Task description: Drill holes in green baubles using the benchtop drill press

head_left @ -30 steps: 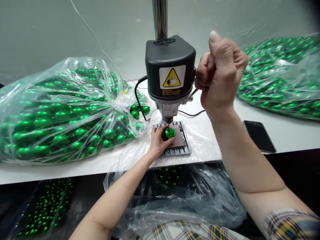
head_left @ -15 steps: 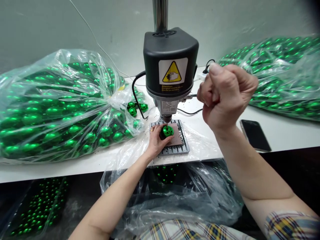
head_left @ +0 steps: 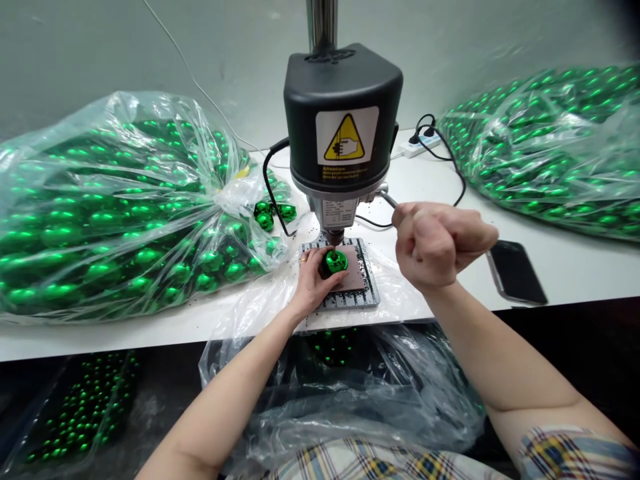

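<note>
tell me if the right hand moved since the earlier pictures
Yes, downward: the right hand was level with the warning label and is now below it.

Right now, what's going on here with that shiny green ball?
A person's left hand holds the ball on a pinkish board, under a drill. Their right hand grips the lever at the drill's side. The bit is down at the top of the ball, but it's too small to tell if it has gone in. More green balls fill a left bag and a right bag.
</note>
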Demonstrator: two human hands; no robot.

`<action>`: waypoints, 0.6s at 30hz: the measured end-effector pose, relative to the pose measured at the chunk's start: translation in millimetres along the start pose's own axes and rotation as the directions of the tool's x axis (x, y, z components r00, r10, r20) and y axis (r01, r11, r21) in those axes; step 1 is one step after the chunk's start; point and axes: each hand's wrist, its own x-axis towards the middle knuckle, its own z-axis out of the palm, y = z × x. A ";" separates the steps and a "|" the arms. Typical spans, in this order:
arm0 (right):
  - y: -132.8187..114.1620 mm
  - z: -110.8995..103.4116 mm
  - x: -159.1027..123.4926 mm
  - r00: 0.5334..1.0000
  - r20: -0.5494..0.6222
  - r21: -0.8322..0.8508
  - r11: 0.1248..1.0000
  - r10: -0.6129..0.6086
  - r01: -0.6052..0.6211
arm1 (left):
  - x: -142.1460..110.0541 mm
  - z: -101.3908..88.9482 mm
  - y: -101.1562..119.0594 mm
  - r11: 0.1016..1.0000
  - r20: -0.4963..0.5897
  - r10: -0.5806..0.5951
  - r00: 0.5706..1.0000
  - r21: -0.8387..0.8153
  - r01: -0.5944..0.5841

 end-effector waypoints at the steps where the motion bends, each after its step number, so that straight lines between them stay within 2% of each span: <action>1: 3.2 -0.5 -2.1 0.997 0.003 0.023 0.997 -0.072 0.072 | 0.0 0.2 -0.3 1.000 0.000 0.002 1.000 0.004 -0.002; 3: 10.0 -0.7 -4.7 0.975 -0.016 0.084 0.971 -0.223 0.224 | 0.1 0.6 -0.8 1.000 -0.004 0.004 1.000 0.009 -0.004; 4: 13.6 -0.7 -5.4 0.966 -0.011 0.095 0.961 -0.260 0.260 | 0.1 0.7 -0.9 1.000 -0.007 0.004 1.000 0.008 -0.004; 9: 27.7 -4.1 -13.2 0.934 0.041 0.146 0.927 -0.355 0.346 | -0.7 0.6 0.0 1.000 -0.010 -0.010 1.000 -0.014 0.010; 12: 27.2 -4.7 -16.5 0.921 0.085 0.161 0.918 -0.379 0.363 | -0.4 1.2 -0.2 0.999 -0.015 -0.031 0.999 -0.024 0.031; 13: 24.4 -2.9 -14.0 0.930 0.064 0.152 0.925 -0.361 0.349 | 0.3 1.6 -0.6 0.999 -0.014 -0.036 0.999 -0.028 0.036; 15: 15.8 4.1 -0.2 0.965 -0.051 0.122 0.957 -0.259 0.263 | 2.6 2.1 -0.9 0.998 -0.014 -0.047 0.999 -0.037 0.046; 18: 2.1 19.2 38.8 0.979 -0.201 0.120 0.993 0.028 -0.004 | 2.4 0.1 4.1 0.995 -0.036 -0.081 0.996 -0.068 0.079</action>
